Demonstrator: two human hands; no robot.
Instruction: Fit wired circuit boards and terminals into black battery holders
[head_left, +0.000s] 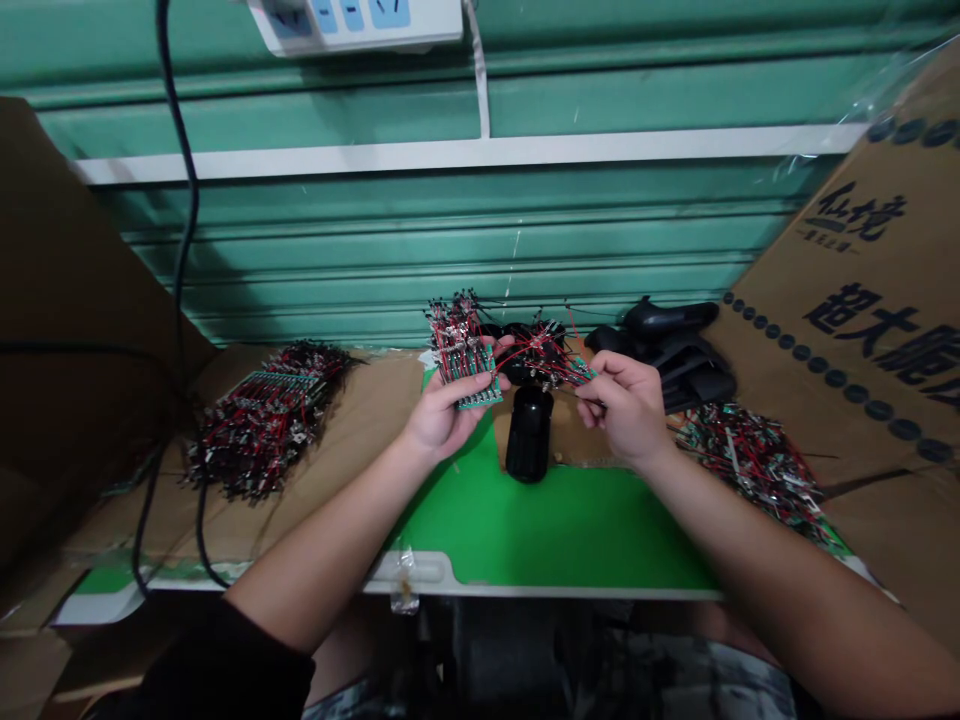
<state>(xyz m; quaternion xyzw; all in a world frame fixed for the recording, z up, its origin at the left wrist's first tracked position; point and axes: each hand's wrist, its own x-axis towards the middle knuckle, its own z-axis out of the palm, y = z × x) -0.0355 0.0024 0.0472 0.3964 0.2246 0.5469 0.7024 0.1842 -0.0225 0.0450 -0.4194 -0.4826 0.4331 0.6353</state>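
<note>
My left hand [450,408] grips a green circuit board panel [480,390], with many red and black wires standing up from its far side. The thumb lies across the panel's face. In my right hand [621,402], thumb and fingers pinch the end of another wired circuit board [582,372], whose red and black wires reach toward the left hand. Between and below the hands sits a glossy black car-shaped object [529,435]. Wires and dark parts behind the hands overlap, so their ends are hard to separate.
A pile of wired boards [262,420] lies on cardboard at the left; a looser heap [757,460] is at the right. Black plastic parts [675,350] rest by the cardboard box [862,300]. A black cable [182,230] hangs at the left, and a power strip [360,22] is above.
</note>
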